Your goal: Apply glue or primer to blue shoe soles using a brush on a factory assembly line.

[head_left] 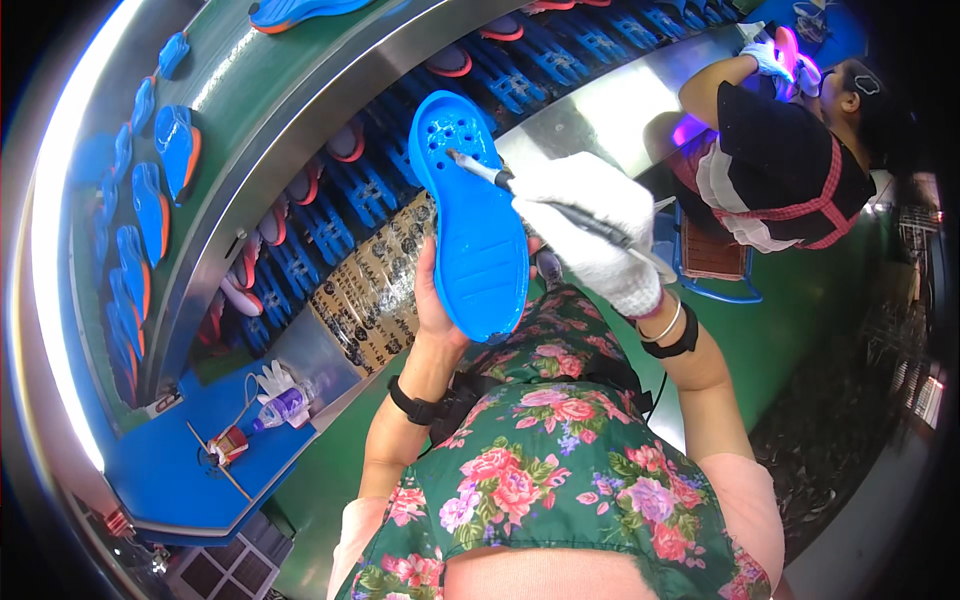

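In front of my body is a blue shoe sole (482,265), its inner face up, with several round holes near its far end. My bare left hand (438,300) grips it from below and along the left edge; most of those fingers are hidden underneath. A white glove covers my right hand (595,220), which is closed around a slim brush (488,170). The brush's bristles touch the sole, or hover just above it, among the holes. A shiny wet-looking spot shows at the sole's near end.
A green conveyor (230,90) carries blue-and-orange soles (178,150) at left. Below it, a shelf holds blue shoe forms (372,195) and pink-rimmed soles. A bottle (285,408) lies on the blue table (180,480). Rightward are a stool (715,262) and a co-worker (780,160) holding a pink-lit sole.
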### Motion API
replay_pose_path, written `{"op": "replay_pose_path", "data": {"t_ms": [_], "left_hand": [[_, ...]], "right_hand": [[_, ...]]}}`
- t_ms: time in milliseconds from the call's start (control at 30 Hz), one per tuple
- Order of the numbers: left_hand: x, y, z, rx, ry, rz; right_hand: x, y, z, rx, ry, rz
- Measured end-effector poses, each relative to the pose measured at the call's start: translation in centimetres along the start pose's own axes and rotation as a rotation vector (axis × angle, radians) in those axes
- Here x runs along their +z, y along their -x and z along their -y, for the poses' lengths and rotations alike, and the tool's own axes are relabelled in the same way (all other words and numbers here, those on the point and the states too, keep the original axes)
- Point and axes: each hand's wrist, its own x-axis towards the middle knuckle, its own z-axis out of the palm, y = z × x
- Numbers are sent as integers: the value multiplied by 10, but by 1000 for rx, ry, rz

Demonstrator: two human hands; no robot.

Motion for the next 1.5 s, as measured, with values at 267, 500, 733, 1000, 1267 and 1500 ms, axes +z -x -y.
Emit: {"op": "replay_pose_path", "data": {"t_ms": [267,500,733,1000,1267,1500], "left_hand": [[-33,10,-1,77,29,-224],[-1,27,-34,150,-196,2],[57,21,-131,333,-267,486],[66,-52,-267,320,300,151],[75,-80,-272,569,248,128],[58,16,-231,670,65,121]], "right_hand": [[7,46,11,-131,174,154],[-20,57,16,345,-512,112],[-5,64,19,752,-761,-111],[27,87,11,828,-660,65],[37,87,2,771,-595,95],[37,79,-2,776,-508,183]]}}
